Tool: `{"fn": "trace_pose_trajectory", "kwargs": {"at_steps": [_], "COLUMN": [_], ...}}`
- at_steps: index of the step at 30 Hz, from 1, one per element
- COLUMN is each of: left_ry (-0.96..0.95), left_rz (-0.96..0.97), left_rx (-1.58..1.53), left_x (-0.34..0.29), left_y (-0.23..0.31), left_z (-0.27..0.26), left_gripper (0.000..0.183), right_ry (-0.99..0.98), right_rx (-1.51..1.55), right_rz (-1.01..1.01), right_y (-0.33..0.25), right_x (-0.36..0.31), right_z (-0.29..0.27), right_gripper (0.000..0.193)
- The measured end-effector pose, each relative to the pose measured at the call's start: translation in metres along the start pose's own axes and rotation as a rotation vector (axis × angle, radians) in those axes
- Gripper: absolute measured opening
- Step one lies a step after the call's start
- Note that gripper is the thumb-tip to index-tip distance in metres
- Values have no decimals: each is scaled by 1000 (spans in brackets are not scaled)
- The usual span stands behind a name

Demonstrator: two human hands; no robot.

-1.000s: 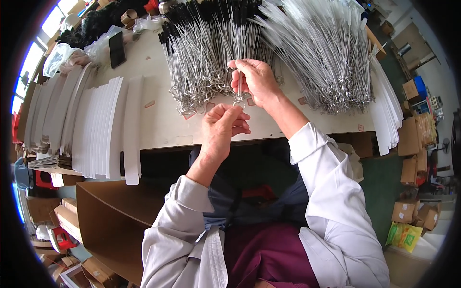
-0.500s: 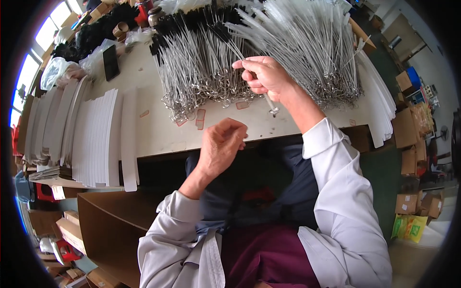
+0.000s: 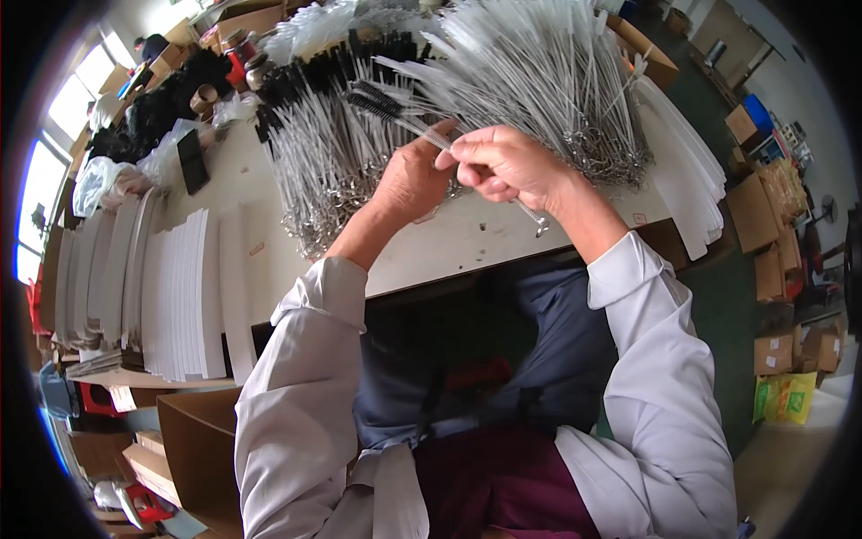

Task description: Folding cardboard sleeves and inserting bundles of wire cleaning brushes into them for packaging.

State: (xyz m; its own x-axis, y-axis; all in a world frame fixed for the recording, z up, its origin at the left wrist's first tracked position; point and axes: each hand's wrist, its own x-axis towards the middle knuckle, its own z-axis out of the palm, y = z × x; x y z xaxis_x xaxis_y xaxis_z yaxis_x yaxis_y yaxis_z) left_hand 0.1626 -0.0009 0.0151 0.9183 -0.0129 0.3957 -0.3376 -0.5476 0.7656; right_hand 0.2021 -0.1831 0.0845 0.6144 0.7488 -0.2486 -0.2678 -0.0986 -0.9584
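A black-bristled wire brush (image 3: 375,101) slants across the middle of the view, its bristles at the far left and the looped end of its metal handle at the near right. My right hand (image 3: 510,166) is closed around the handle, thumb and forefinger pinching it. Beside it my left hand (image 3: 409,184) has its fingers bent at the shaft just below the bristles; its fingertips are partly hidden. Behind my hands lie a heap of black-bristled brushes (image 3: 337,135) and a heap of white-bristled brushes (image 3: 557,81), their looped ends toward me.
Rows of white card strips (image 3: 184,292) stand at the left of the table (image 3: 413,260), and more white strips (image 3: 687,180) lie along its right edge. A dark phone (image 3: 191,162) rests near plastic bags. Below the left edge stands an open cardboard box (image 3: 202,440).
My left hand has come up from near the table's front edge to the brush's shaft. My right hand has swung the brush flatter, its bristles now further left. The view has shifted slightly.
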Motion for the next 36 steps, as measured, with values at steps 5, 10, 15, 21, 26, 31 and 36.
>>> {"fn": "trace_pose_trajectory", "kwargs": {"at_steps": [5, 10, 15, 21, 26, 31, 36], "left_ry": [171, 182, 160, 90, 34, -87, -44], "left_rz": [594, -275, -336, -106, 55, -96, -152], "left_rx": [497, -624, -630, -248, -76, 84, -112], "left_x": [40, 55, 56, 40, 27, 40, 45], "left_y": [-31, -36, -45, 12, 63, 81, 69], "left_z": [0, 14, -9, 13, 51, 93, 100], "left_gripper": [38, 42, 40, 23, 16, 30, 15], "right_ry": [-46, -123, -115, 354, 517, 557, 531], "right_rx": [44, 106, 88, 149, 192, 203, 207], "right_rz": [-8, 37, 85, -127, -231, -240, -271], "right_y": [6, 15, 26, 40, 50, 58, 64], "right_x": [-23, -58, -103, -151, -165, -172, -171], "right_z": [-3, 8, 16, -33, -52, -57, -62], "right_gripper": [27, 33, 33, 31, 27, 27, 27]}}
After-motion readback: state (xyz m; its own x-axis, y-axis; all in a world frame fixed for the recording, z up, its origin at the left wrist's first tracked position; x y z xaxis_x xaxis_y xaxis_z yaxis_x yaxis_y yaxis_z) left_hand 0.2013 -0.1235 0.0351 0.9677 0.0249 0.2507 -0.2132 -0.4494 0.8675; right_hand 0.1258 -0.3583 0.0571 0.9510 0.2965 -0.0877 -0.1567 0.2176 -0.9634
